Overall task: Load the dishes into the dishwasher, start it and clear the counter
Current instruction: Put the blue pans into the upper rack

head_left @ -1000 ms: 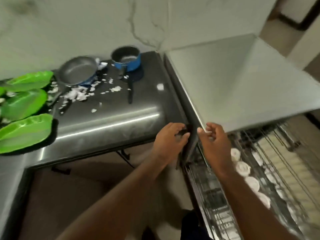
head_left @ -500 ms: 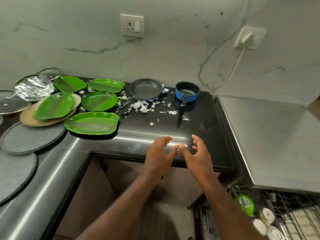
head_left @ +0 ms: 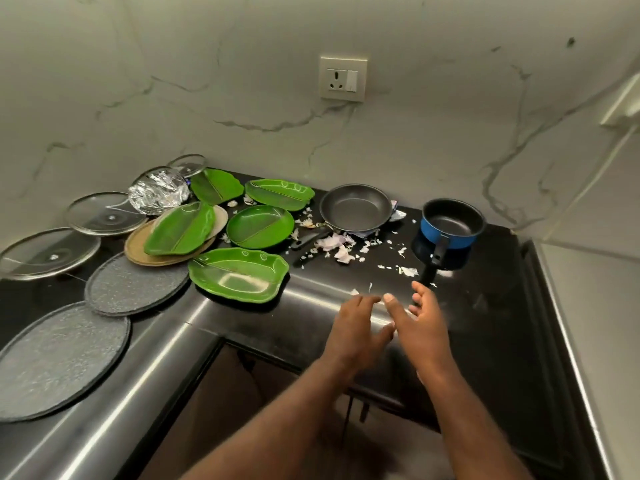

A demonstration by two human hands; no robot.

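My left hand and my right hand hover side by side over the front edge of the black counter, both with fingers spread and nothing in them. Beyond them lie several green leaf-shaped plates, the nearest just left of my left hand. A grey frying pan sits behind scattered white peel scraps. A small blue saucepan stands just beyond my right hand, its black handle pointing toward me. The dishwasher is out of view.
At the left lie two grey round mats, two glass lids, a tan plate and crumpled foil. A wall socket sits above. A steel surface adjoins the counter at right.
The view swung left and up, away from the open dishwasher rack to the counter. Both hands left the dishwasher's edge and moved forward over the counter, fingers spread.
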